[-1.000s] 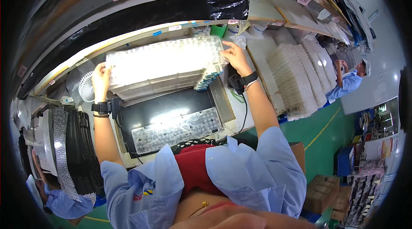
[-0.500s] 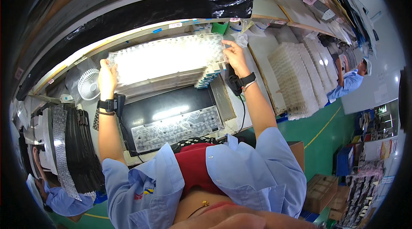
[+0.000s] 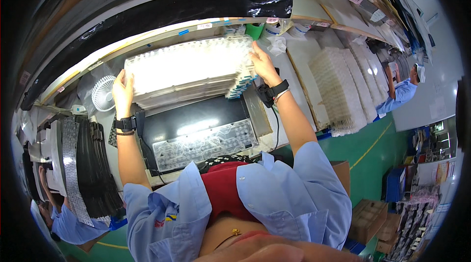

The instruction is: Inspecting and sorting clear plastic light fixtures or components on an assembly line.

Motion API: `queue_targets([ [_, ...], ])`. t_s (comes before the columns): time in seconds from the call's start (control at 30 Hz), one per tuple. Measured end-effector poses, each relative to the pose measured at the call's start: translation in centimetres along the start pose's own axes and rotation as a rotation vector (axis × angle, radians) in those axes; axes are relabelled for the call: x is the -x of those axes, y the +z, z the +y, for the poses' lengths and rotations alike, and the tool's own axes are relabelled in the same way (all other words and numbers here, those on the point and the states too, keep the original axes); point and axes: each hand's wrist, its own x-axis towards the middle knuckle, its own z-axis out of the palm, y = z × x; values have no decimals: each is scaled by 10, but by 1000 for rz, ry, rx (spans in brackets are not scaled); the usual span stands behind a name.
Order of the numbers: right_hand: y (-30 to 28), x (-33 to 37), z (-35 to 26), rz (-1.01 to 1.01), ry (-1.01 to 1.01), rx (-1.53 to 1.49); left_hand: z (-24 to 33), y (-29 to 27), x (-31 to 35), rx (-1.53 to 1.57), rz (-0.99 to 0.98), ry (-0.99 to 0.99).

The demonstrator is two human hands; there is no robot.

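Note:
A tall stack of clear plastic sheets stands in front of me, its top washed out by glare. My left hand lies against the stack's left end, thumb and fingers apart. At the right end, my right hand rests along the corner with its fingers stretched out; the fingertips are partly lost in the glare. Nearer to me, a single clear patterned sheet lies on a black board.
A white fan stands left of the stack. Black sheets are piled further left, and white trays at the right. Behind the stack is a green container. A co-worker stands far right; another person's blue sleeve shows lower left.
Both hands have gone from pinching the top sheet's ends to lying against the ends of the stack. That sheet now sits on the pile. The right fingers have straightened.

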Motion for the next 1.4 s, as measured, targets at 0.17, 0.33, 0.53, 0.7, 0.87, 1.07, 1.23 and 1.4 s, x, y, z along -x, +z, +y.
queue_targets([
  [0.17,-1,-4,6,54,-29,105,13,2,6,-1,-20,-69],
  [0.33,1,5,-16,36,94,-241,-7,6,6,-33,-1,23],
  [0.53,9,1,1,120,128,-538,10,15,7,163,86,-47],
  [0.7,11,2,-6,113,130,-582,11,21,11,285,268,27],
  [0.87,13,-5,6,160,122,-447,18,30,13,153,332,70],
  [1.07,-18,9,-2,199,69,-257,23,7,32,102,385,178],
  [1.23,-55,56,-48,47,-157,246,-26,-54,142,239,455,-143],
  [1.4,-51,77,-82,-106,-275,379,-107,-58,295,118,380,-523],
])
